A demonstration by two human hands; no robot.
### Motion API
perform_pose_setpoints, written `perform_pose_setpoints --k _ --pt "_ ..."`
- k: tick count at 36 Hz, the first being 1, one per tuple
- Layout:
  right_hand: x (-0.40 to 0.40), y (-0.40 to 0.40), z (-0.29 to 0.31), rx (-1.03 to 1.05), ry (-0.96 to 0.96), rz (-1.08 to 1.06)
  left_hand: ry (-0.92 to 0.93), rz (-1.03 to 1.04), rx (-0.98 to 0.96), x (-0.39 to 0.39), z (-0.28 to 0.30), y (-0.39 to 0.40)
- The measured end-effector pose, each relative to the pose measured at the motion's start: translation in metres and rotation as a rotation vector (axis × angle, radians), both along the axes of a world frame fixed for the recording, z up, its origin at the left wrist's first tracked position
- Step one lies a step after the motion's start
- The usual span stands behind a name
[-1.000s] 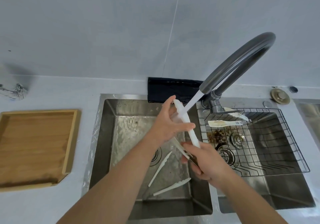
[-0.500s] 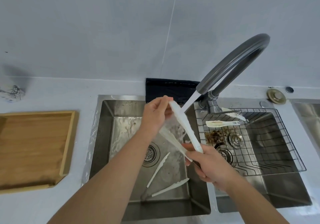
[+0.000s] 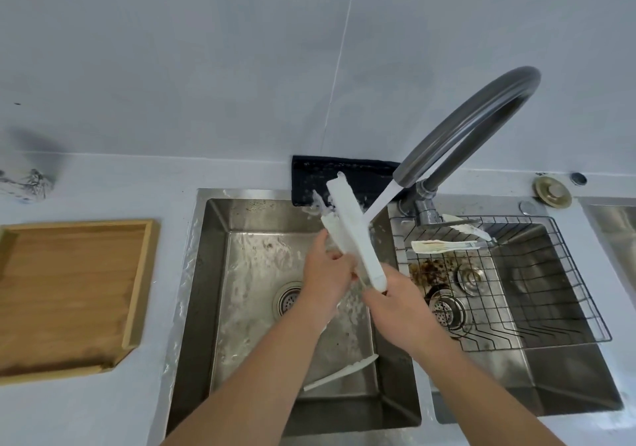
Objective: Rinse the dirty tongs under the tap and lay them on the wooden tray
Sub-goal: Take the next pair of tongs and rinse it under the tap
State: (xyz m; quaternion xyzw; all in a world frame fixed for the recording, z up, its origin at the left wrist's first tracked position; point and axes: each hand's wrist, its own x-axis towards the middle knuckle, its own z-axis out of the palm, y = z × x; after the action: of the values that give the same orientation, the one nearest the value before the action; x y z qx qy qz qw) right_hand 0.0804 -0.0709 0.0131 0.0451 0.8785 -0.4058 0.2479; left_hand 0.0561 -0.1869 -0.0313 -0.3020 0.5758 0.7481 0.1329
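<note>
White tongs (image 3: pixel 351 228) point up and away over the left sink (image 3: pixel 213 273), in the stream from the grey tap (image 3: pixel 461 135). My right hand (image 3: pixel 395 304) grips their hinge end from below. My left hand (image 3: pixel 327 273) holds the lower part of the left arm of the tongs, fingers curled on it. Water splashes off the tips. A second pair of white tongs (image 3: pixel 340 373) lies on the left sink's floor, partly hidden by my left forearm. The wooden tray (image 3: pixel 69 290) sits on the counter at the left.
A wire basket (image 3: pixel 550 290) hangs in the right sink, holding dirty tongs (image 3: pixel 447 246) and brown food scraps. A dark cloth (image 3: pixel 309 177) lies behind the left sink. A drain plug (image 3: pixel 552 192) rests on the counter at the back right.
My left hand slid down from the tips of the tongs to their lower part. The tongs swung up and back, deeper into the stream, with the arms closer together.
</note>
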Motion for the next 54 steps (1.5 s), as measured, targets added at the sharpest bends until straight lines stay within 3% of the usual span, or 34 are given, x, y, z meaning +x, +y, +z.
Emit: perform_pose_setpoints --k 9,15,19,25,35,42,49,54 --pt "0.005 -0.004 0.001 -0.078 -0.016 -0.014 0.002 0.123 -0.201 -0.019 0.004 0.005" --pt "0.001 0.003 -0.004 -0.109 -0.047 -0.091 0.053 0.009 -0.141 -0.008 0.008 0.010" --pt "0.004 0.002 -0.007 -0.164 -0.094 -0.114 0.012 0.036 -0.115 -0.008 0.003 0.008" --pt "0.013 0.001 -0.002 -0.215 -0.111 -0.121 -0.036 0.079 -0.247 -0.025 0.002 0.003" --pt "0.024 0.006 -0.001 -0.132 -0.049 -0.097 -0.052 0.096 -0.303 -0.036 -0.004 -0.003" --pt "0.007 0.008 0.000 -0.155 0.011 -0.176 0.127 -0.042 -0.238 -0.008 -0.005 0.019" --pt "0.010 0.000 0.003 -0.047 0.059 -0.072 0.044 0.084 -0.348 -0.010 0.000 0.017" --pt "0.016 -0.003 0.001 0.038 0.061 -0.041 -0.092 0.033 -0.437 -0.026 -0.002 0.012"
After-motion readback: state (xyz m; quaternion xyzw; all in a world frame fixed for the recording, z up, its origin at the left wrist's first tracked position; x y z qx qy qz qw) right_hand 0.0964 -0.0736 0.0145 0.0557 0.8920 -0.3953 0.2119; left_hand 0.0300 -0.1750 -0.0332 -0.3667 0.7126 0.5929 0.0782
